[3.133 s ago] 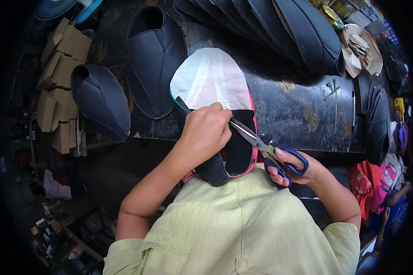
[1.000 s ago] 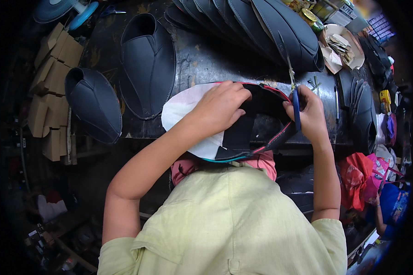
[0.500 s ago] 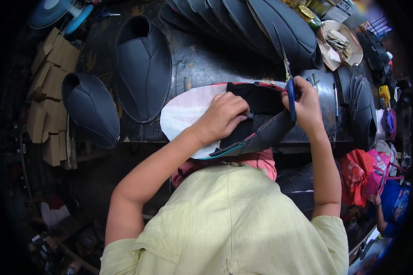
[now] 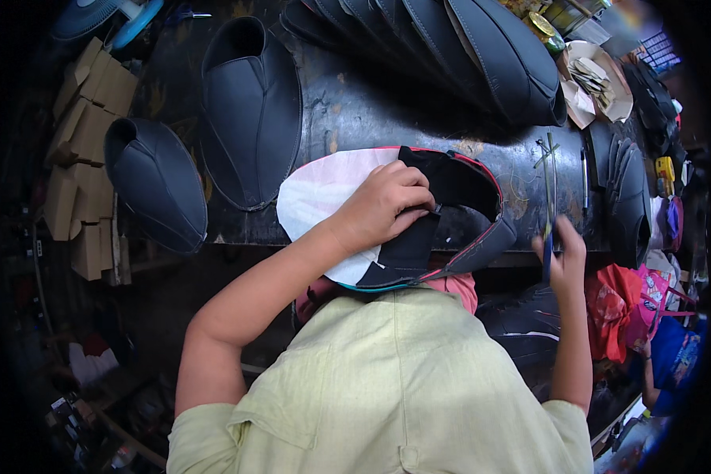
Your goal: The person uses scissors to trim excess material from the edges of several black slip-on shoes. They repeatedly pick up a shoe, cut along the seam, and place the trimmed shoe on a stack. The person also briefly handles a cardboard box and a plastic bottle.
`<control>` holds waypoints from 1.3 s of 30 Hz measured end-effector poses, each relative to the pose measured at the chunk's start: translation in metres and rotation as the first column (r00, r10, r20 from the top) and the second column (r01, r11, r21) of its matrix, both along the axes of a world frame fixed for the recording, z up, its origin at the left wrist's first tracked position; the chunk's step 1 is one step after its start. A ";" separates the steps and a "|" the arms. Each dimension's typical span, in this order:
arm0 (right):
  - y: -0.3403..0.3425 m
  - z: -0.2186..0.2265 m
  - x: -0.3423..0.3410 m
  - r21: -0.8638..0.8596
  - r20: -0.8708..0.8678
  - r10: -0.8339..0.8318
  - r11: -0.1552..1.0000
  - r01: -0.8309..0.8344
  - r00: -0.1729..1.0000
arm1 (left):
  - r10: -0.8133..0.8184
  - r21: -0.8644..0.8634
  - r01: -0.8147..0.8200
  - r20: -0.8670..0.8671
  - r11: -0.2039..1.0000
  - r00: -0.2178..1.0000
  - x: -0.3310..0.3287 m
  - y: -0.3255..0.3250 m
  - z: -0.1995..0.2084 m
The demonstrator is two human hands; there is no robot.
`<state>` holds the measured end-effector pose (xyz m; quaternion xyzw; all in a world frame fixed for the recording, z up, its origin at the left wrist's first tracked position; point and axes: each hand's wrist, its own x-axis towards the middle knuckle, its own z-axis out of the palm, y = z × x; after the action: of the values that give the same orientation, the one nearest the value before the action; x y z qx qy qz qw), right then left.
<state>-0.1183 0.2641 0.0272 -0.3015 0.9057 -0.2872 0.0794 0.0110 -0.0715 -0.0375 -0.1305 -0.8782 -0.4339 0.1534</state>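
A black shoe upper (image 4: 494, 241) lies with its inside facing up at the table's front edge, against my body. Its white toe lining (image 4: 316, 197) points left, and its black collar, edged in red, curves round on the right. My left hand (image 4: 391, 201) rests over the lining, thumb and fingers closed on the inner black edge of the upper. Away to the right of the upper, my right hand (image 4: 565, 257) holds scissors (image 4: 551, 174) with blue handles, the blades pointing toward the far side of the table. This hand is slightly blurred.
Finished-looking black uppers (image 4: 253, 118) stand at the left, and a row of several more (image 4: 498, 63) leans at the back. Folded brown cardboard (image 4: 79, 189) is stacked far left. A paper tray (image 4: 608, 103) of scraps, a pen (image 4: 584, 182) and loose threads are at the right.
My right hand has moved right and nearer my body with the scissors, away from the upper's collar. The upper has turned slightly and opened out, showing more of its inside.
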 end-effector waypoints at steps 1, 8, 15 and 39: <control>0.016 -0.008 0.011 -0.057 -0.312 0.077 0.993 -0.100 0.947 | -0.013 0.003 0.013 0.003 1.000 1.000 -0.001 -0.002 0.000; 0.064 -0.008 0.064 0.287 -0.046 0.240 0.933 -0.217 0.970 | -0.141 0.132 0.128 0.100 0.983 0.985 -0.009 -0.013 0.004; -0.013 -0.015 0.050 0.271 -0.251 0.376 0.912 -0.308 0.892 | -0.103 0.116 0.090 0.112 0.989 0.988 -0.004 -0.014 0.003; -0.059 -0.012 0.031 0.349 -0.357 0.535 0.837 -0.422 0.765 | -0.061 0.199 0.055 0.027 0.978 0.998 -0.005 -0.014 -0.005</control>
<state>-0.0872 0.2047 0.0152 -0.5687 0.8197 -0.0659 -0.0196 0.0057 -0.0857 -0.0422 -0.1330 -0.8287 -0.5257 0.1383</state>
